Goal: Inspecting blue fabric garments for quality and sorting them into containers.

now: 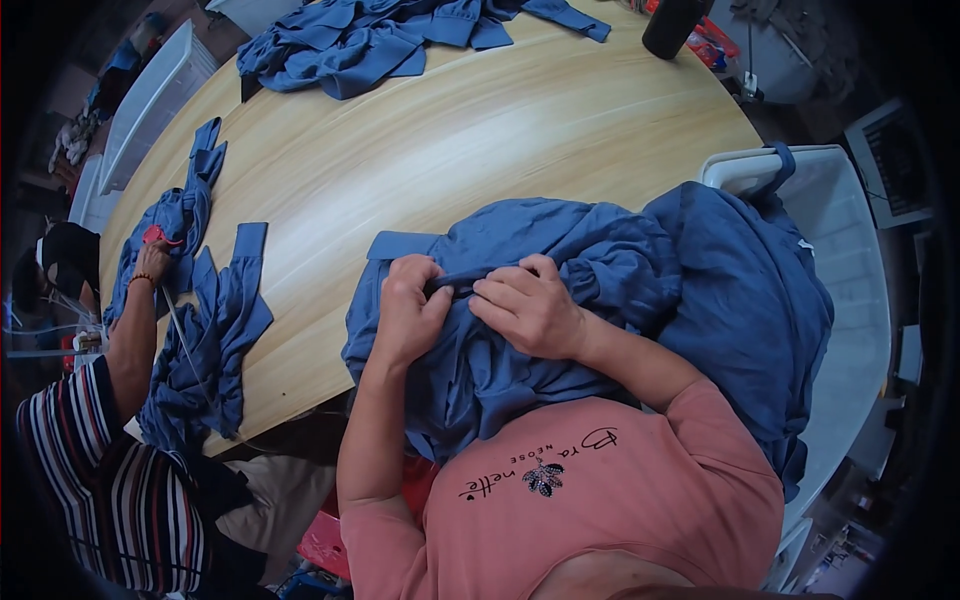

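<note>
The blue garment (470,365) lies bunched on the near edge of the bench (620,110), at the centre of the frame, against the front of the wearer; the left hand (412,308) is closed on a narrow edge of its cloth, thumb against curled fingers; the right hand (528,305) is clamped on the same edge, just beside it, with a short span of fabric between the two; the cloth should be treated as soft, limp and light, with no stiffness of its own to hold a shape; the flat band (405,246) at its upper left lies smoother and will probably bend less readily; slipping and breakage are unlikely, though loose folds may hide an edge; grip is best taken on a seam or doubled edge, thumb above and fingers beneath, rather than on a single loose layer; toward the right of the frame, a blue cloth bundle (745,290) hangs beside the white bin (850,240); its bulk may drag if it is joined to the garment, which cannot be told.
</note>
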Motion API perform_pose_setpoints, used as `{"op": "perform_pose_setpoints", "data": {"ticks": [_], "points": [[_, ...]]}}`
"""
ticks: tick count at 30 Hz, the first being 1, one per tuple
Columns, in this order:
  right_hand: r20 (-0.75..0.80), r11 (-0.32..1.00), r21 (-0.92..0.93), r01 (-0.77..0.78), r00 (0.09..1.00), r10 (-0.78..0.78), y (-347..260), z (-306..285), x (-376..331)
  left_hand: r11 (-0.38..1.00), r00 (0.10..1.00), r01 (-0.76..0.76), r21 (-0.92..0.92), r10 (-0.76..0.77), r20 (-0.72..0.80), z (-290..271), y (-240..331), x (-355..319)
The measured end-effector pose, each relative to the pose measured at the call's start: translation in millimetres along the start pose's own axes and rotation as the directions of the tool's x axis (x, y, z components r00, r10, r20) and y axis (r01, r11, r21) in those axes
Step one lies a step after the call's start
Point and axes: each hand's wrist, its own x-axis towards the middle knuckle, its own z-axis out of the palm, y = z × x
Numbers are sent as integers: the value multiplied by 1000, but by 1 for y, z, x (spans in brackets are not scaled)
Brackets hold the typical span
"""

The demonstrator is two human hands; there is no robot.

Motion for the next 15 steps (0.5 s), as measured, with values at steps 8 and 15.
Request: {"op": "perform_pose_setpoints", "data": {"ticks": [8,15], "points": [[-66,999,26,31,997,-30,-5,10,6,976,999,51,-211,-51,5,1,-8,0],[-70,985,152,86,995,-76,-9,20,14,933,975,192,-306,-144,171,-4,-7,2]]}}
